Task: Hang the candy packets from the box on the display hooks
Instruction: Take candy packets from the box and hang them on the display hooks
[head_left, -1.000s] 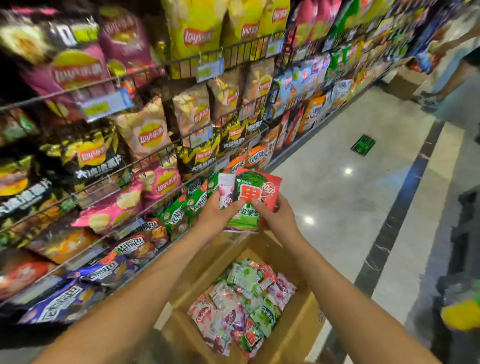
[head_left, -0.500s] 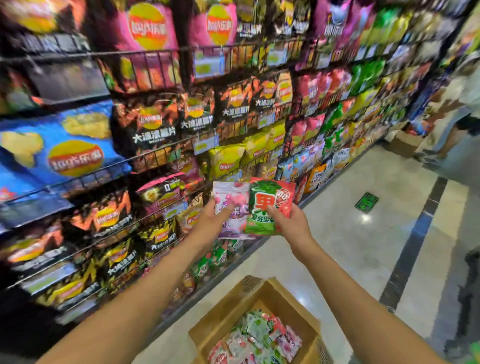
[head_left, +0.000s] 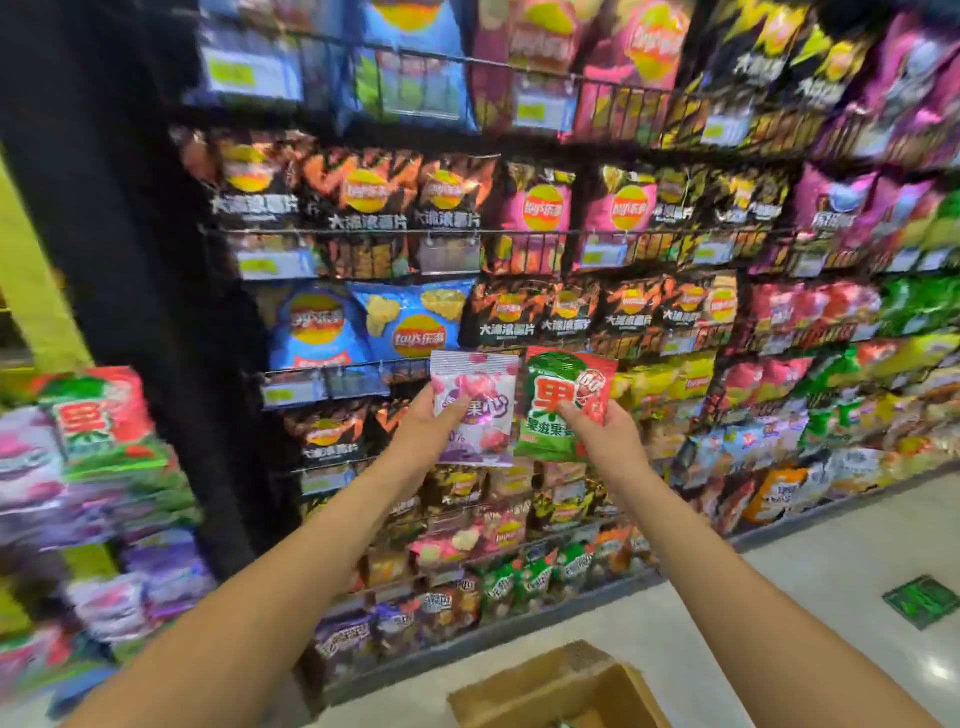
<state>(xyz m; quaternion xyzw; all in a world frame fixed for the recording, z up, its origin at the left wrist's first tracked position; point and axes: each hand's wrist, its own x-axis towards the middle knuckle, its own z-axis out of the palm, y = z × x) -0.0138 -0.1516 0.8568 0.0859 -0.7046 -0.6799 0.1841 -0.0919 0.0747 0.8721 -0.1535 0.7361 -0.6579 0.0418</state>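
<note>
My left hand (head_left: 423, 434) grips a pink and purple candy packet (head_left: 478, 402) by its lower left side. Right beside it, my right hand (head_left: 605, 441) holds a green and red candy packet (head_left: 563, 395). Both packets are raised upright at chest height in front of the chip shelves. The open cardboard box (head_left: 550, 691) stands on the floor below my arms; only its top corner shows. At the far left, blurred rows of hanging candy packets (head_left: 98, 415) of the same kinds fill a display.
Wire shelves (head_left: 519, 231) packed with chip bags fill the wall ahead and to the right. A black upright post (head_left: 130, 260) separates them from the candy display. A pale glossy floor with a green sticker (head_left: 922, 603) lies at the lower right.
My view has swung up and to the left, bringing the candy display into sight at the left. Both hands have risen with their packets; the box has dropped to the frame's bottom edge.
</note>
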